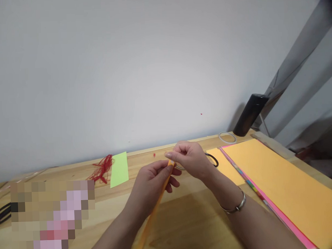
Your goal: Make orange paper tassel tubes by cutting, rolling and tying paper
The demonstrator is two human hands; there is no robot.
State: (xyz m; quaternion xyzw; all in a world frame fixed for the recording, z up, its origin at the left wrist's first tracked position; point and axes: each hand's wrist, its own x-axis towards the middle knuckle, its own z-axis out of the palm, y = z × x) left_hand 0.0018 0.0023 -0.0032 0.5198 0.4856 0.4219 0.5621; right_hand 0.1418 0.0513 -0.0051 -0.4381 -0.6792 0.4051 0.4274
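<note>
Orange and narrow, the paper strip [155, 212] runs from the lower edge of the view up to the middle of the scene, held clear above the wooden desk [191, 225]. The left hand [154, 180] has thumb and fingers closed on the strip just below its upper end; the right hand [189, 158], with a metal bangle [236, 206] on its wrist, pinches the very tip between its fingertips. The strip appears light, thin and limp, likely to crease or tear under a sharp pull, so it is best gripped flat between finger pads near the end, as here. A black ring [214, 160] lies on the desk partly hidden behind the right hand. To the right lies a stack of coloured paper [282, 185] with an orange sheet on top; a white ring [227, 137] and a black cylinder [250, 115] sit beyond it by the wall. To the left lie a green paper slip [119, 170] and a tangle of red thread [102, 169].
</note>
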